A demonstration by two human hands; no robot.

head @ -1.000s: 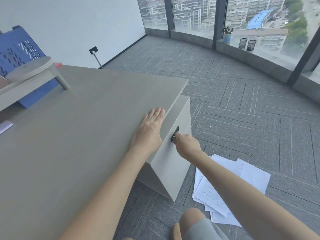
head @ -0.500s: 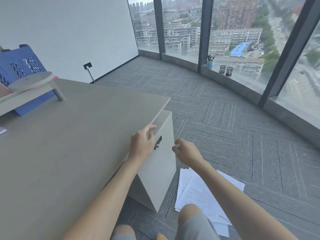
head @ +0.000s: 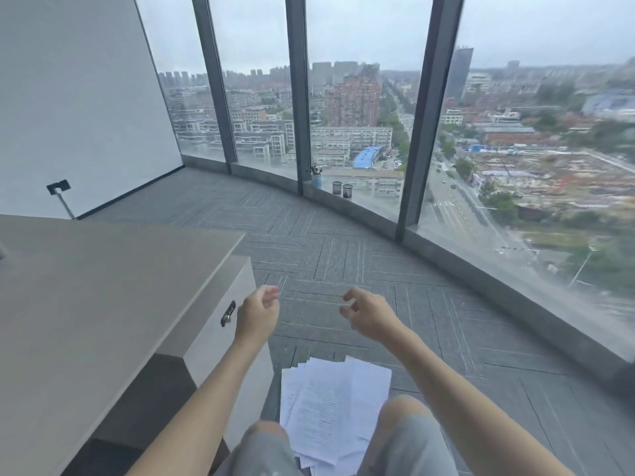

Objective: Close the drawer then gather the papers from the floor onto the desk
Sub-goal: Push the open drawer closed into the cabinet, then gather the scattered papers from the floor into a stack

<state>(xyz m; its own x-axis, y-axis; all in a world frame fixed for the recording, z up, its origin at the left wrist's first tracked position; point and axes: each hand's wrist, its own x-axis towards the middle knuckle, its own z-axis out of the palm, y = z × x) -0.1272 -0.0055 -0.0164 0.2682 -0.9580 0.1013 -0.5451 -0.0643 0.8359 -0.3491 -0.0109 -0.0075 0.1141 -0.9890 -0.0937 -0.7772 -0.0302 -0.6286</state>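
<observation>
Closing: pale grey drawer (head: pixel 220 324) looks shut.
Hands: your left hand (head: pixel 257 316) and right hand (head: pixel 369 316), loosely curled, hold nothing.
Left: scattered white papers (head: pixel 330 407) lie on the floor.

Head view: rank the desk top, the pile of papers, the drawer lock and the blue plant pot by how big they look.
1. desk top
2. pile of papers
3. and 4. drawer lock and blue plant pot look about alike; the pot stands far off on the window ledge, so it is not ranked.
</observation>
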